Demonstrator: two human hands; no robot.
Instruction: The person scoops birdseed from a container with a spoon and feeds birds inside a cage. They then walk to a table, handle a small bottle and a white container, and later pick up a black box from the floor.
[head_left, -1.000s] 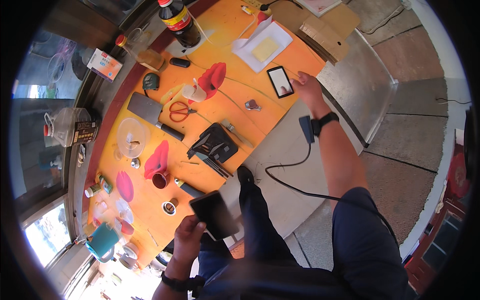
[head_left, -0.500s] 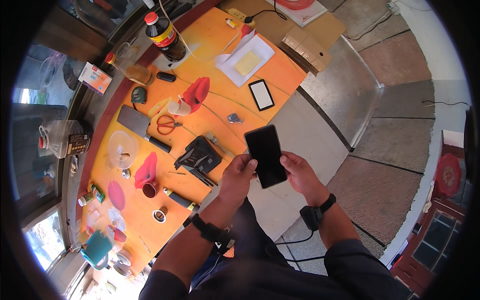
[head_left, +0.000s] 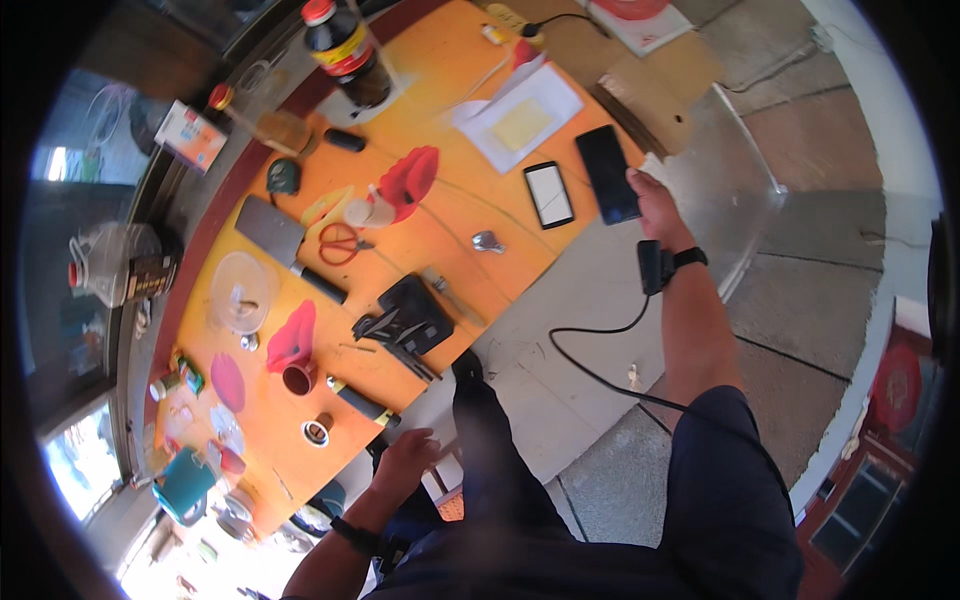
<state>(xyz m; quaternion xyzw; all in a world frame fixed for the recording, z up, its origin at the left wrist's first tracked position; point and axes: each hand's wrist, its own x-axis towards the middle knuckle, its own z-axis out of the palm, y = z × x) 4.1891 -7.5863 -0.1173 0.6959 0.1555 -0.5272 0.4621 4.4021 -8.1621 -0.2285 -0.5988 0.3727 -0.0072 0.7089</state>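
Note:
My right hand (head_left: 657, 208) grips the lower right edge of a black smartphone (head_left: 606, 172), its dark screen facing up. The phone is at the right edge of the orange table (head_left: 450, 215), close to a small black-framed device with a white face (head_left: 549, 195). Whether the phone touches the tabletop, I cannot tell. Low in front of me, my left hand (head_left: 406, 464) hangs below the table edge, fingers loosely bent and apart, holding nothing. A small shiny metal piece (head_left: 488, 242) lies left of the framed device.
White paper with a yellowish pad (head_left: 522, 124) lies beyond the device. Farther left are orange-handled scissors (head_left: 341, 243), a cleaver (head_left: 268, 230), a black folding stand (head_left: 415, 312) and a brown cup (head_left: 298, 378). A dark drink bottle (head_left: 347, 58) stands at the back. A cable trails from my right wrist.
My left hand has let go of the phone and dropped down to the left. My right hand has carried the phone forward and right, toward the table's right edge.

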